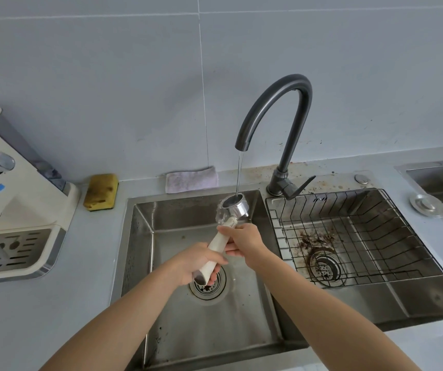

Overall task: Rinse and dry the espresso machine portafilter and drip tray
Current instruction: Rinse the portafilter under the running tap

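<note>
The left hand (201, 261) wraps the lower end of the portafilter (224, 228) handle and the right hand (244, 239) grips it higher up, holding its metal basket under the faucet (276, 111) stream above the left sink basin (241, 317). The slotted drip tray (14, 250) sits in the blue-taped espresso machine (22, 199) on the counter, far left.
</note>
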Available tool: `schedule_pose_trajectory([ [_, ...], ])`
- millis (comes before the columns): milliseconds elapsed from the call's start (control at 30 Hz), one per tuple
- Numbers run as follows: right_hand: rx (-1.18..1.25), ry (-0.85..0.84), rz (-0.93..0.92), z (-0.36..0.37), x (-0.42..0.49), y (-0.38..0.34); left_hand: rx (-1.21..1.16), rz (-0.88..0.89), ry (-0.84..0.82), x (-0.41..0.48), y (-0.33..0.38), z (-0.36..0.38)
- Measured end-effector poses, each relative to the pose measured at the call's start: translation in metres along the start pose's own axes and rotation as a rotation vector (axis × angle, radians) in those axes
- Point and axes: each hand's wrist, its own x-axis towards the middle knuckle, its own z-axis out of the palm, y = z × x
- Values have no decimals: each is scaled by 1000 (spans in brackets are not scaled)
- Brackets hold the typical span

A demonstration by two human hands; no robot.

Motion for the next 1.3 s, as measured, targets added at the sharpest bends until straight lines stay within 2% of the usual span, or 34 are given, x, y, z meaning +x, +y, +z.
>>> schedule_pose_trajectory([
  [233, -148, 132, -130, -7, -5, -7, -163, 28, -91, 10, -8, 8],
  [567, -227, 198, -325, -11, -8, -2, -148, 146, -137, 19, -14, 14],
  [933, -110, 111, -320, -14, 5, 6, 200, 300, 108, 33, -13, 17],
  [1100, 72, 15, -287, -11, 11, 2, 290, 325, 279, 39, -10, 15],
  [1300, 292, -79, -212, 3, 15, -2, 676, 298, 510, 37, -5, -2],
])
